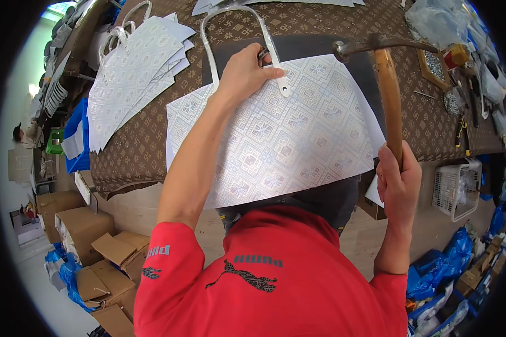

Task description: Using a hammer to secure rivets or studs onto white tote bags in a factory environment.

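Observation:
A white and silver patterned bag panel (287, 140) lies over the table's near edge and my lap. From its top edge rises a looped white bag handle (234, 9); its right end has a small metal rivet on the panel. My left hand (244, 72) grips that right end, thumb across the strap. A small dark metal piece (262, 54) shows by its fingers, too hidden to name. Raised on the right, my right hand (399, 177) is closed around the wooden handle of a hammer (389, 84). The hammer's metal head is above the table, apart from the panel.
Similar panels with handles (132, 73) are stacked at the left on the brown patterned tablecloth (126, 163). A dark mat (315, 46) lies under the panel. At right are a wooden tray of small metal parts (433, 70), pliers (462, 136) and a white basket (455, 191).

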`<state>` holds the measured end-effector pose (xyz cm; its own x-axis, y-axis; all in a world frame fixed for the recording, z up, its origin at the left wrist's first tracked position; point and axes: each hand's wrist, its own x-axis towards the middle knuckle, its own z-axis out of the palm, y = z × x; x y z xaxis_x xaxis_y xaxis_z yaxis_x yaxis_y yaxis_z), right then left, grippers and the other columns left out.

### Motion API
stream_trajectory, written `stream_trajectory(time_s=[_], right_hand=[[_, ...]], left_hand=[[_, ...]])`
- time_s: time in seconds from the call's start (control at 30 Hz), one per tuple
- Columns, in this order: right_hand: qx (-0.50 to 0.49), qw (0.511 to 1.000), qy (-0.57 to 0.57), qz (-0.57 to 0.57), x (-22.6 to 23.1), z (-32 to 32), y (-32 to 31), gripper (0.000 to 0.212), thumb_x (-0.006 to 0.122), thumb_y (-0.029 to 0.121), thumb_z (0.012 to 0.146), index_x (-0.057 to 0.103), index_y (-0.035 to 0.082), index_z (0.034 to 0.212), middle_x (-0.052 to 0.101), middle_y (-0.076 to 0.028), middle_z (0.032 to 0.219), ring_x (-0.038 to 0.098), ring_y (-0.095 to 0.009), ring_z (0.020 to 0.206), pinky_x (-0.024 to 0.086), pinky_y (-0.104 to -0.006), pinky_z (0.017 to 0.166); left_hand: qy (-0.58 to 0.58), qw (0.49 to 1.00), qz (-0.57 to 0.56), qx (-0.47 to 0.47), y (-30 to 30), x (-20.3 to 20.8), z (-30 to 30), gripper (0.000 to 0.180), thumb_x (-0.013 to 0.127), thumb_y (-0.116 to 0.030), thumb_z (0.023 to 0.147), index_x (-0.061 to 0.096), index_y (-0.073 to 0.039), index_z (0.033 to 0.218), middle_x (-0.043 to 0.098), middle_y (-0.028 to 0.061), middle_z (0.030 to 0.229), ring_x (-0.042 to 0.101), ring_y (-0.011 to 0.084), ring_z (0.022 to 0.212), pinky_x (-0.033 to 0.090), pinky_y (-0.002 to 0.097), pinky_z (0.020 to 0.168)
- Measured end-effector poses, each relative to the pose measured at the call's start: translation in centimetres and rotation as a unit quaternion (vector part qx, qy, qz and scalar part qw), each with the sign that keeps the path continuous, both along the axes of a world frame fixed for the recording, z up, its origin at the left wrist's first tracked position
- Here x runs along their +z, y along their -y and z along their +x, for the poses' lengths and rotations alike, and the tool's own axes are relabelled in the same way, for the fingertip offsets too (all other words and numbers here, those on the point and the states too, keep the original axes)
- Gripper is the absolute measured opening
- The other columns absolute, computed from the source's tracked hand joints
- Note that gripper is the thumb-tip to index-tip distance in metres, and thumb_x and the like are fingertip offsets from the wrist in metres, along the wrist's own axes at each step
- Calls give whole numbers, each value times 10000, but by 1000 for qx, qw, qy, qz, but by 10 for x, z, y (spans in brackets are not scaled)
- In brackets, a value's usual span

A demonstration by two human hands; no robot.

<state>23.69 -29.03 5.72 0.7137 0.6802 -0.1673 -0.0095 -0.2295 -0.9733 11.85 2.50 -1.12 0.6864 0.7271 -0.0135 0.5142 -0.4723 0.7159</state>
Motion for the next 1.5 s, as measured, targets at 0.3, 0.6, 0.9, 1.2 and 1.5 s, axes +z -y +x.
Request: stream_trajectory(time_s=[0.3,0.6,0.9,1.2,1.5], right_hand=[[24,1000,-9,-6,7,-12,-1,154,616,166,1023,578,41,943,475,67,657,365,7,494,262,-189,433],[31,999,21,14,18,-30,26,152,623,155,1016,566,46,926,483,62,661,373,1,496,273,-197,440],[18,999,31,-4,7,-29,35,142,650,151,998,589,36,940,479,66,670,393,-9,552,301,-209,485],[27,998,50,-30,4,-26,27,150,652,164,1000,599,34,945,469,68,661,392,-14,553,301,-217,487],[34,997,49,-40,1,-21,15,179,639,189,1011,601,27,943,479,61,652,405,-13,560,306,-219,492]], left_hand=[[-94,994,-56,-8,-31,-2,15,453,915,-303,704,627,-16,904,654,113,793,640,232,734,484,359,680],[146,950,-274,38,-30,8,-28,211,797,-207,866,709,-38,956,683,46,857,626,111,773,472,253,691],[320,935,-146,-56,15,21,-8,201,752,-33,873,737,22,1065,745,62,935,682,116,849,532,255,799],[232,964,-101,-79,8,1,4,209,729,20,882,710,52,1087,741,76,979,687,135,902,555,286,857],[276,954,-103,-53,9,-9,1,181,752,-23,866,742,2,1045,744,53,904,676,114,828,538,267,790]])
